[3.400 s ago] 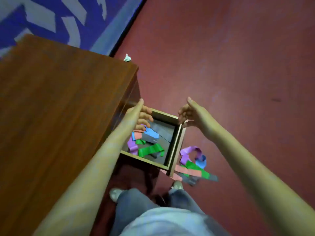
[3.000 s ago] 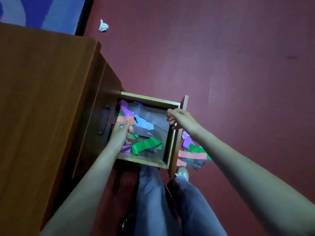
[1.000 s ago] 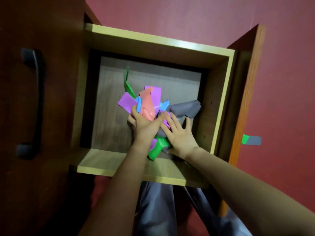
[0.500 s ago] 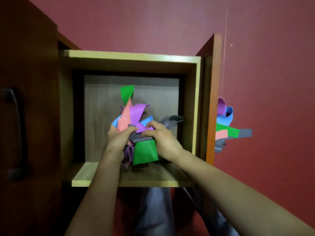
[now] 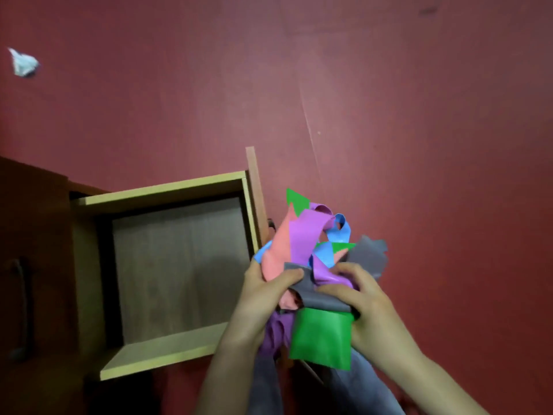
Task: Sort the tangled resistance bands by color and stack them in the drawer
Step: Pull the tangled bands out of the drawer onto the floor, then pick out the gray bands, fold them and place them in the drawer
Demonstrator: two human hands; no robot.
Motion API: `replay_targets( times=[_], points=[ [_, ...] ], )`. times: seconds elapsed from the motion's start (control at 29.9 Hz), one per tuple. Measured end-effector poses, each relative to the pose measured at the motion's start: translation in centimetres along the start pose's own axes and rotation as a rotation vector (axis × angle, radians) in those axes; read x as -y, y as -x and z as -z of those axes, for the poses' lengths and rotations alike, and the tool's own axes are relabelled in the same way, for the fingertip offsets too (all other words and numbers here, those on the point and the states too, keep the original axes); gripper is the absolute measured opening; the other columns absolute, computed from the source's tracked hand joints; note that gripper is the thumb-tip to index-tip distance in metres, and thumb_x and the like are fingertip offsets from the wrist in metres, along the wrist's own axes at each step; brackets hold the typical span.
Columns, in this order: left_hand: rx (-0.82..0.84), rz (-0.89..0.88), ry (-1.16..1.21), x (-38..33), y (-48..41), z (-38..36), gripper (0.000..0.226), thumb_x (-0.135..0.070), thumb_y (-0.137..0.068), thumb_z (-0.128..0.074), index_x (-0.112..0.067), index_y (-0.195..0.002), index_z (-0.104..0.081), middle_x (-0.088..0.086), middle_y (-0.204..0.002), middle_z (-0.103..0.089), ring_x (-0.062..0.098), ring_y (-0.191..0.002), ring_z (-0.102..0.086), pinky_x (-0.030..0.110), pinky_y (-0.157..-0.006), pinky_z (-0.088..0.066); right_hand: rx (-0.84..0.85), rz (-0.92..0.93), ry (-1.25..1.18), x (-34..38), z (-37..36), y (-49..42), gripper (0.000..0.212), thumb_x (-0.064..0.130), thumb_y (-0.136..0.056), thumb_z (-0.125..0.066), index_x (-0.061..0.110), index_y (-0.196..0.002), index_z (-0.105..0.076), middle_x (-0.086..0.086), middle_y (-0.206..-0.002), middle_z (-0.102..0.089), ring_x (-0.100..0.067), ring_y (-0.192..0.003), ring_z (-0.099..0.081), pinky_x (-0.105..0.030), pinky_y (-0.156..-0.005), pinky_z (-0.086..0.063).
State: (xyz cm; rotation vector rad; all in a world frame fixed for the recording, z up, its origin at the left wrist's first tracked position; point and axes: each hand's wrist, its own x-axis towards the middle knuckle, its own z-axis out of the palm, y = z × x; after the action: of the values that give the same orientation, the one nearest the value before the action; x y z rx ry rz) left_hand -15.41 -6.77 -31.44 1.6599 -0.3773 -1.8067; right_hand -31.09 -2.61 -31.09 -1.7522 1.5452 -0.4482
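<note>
Both hands clamped on one tangled wad of resistance bands [image 5: 311, 265], held past the drawer's [image 5: 167, 193] front panel, over red floor [image 5: 389, 115]. Left hand [image 5: 263, 298]: thumb across a grey strip, fingers wrapped behind. Right hand [image 5: 368, 304]: fingers curled over grey and green. Drawer pulled open, wood bottom bare. Crumpled white scrap [image 5: 23, 63] on floor, far left.

No readable text, label or number anywhere.

Home room: wooden cabinet [image 5: 36, 265], red floor [image 5: 389, 115]
</note>
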Motion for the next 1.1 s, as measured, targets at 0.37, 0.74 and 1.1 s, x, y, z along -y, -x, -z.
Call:
replay_targets(
  times=[0.37, 0.74, 1.1],
  points=[
    [0.066, 0.129, -0.049, 8.9, -3.0, -11.5, 0.043, -0.016, -0.080, -0.065, -0.020, -0.119, -0.046, 0.008, -0.111, -0.062, 0.015, -0.088, -0.061, 0.020, -0.072, -0.054, 0.100, -0.232, 0.228, -11.9, 6.6, 5.4, 0.073, 0.030, -0.064, -0.061, 0.047, -0.128, -0.030, 0.005, -0.147, -0.034, -0.021, -0.117, -0.055, -0.027, -0.074, -0.052],
    [-0.287, 0.285, -0.520, 13.7, -7.4, -7.7, 0.053, -0.013, -0.088, -0.055, 0.000, -0.135, -0.033, 0.019, -0.138, -0.042, 0.029, -0.126, -0.043, 0.031, -0.100, -0.032, 0.102, -0.830, 0.148, -19.6, 7.3, 8.7, 0.044, 0.012, -0.081, -0.059, 0.015, -0.124, -0.050, -0.008, -0.135, -0.044, -0.030, -0.116, -0.053, -0.041, -0.095, -0.044],
    [-0.366, 0.042, -0.157, 22.4, -14.5, -9.5, 0.010, -0.003, -0.091, -0.042, -0.010, -0.096, -0.047, 0.011, -0.081, -0.056, 0.014, -0.061, -0.056, 0.023, -0.055, -0.040, -0.009, -0.797, 0.016, -28.4, -2.3, 0.9, 0.027, 0.013, -0.083, -0.054, 0.012, -0.110, -0.058, -0.010, -0.114, -0.064, -0.028, -0.103, -0.059, -0.035, -0.087, -0.045]
  ],
)
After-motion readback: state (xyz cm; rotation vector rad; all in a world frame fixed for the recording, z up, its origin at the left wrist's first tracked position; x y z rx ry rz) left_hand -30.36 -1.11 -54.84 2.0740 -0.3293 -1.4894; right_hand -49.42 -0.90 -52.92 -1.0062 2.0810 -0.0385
